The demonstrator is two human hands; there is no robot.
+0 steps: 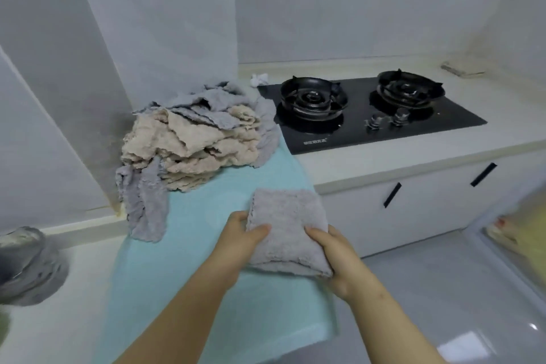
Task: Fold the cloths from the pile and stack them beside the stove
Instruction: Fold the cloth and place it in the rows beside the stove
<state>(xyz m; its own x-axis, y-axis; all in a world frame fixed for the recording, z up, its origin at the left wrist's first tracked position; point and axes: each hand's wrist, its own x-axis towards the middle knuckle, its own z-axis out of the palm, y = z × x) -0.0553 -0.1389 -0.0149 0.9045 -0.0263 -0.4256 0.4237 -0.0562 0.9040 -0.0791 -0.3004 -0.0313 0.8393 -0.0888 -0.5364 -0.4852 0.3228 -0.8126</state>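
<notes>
The folded grey cloth (286, 224) sits at the counter's (369, 165) front edge over the teal towel (204, 233), pinched at its near corners by the left hand (240, 235) and right hand (335, 254), thumbs on top and fingers tucked beneath. Its near end seems to overhang the edge, so letting go here could drop it or spring the fold. The towel also hangs off the front and may slide. The pile (192, 142) crowds the stove's (369, 118) left edge and could spill onto it.

The only lettering in view is a short pale brand mark (315, 142) printed on the black glass stove (369, 139), near its front left corner, with characters too blurred to read.
</notes>
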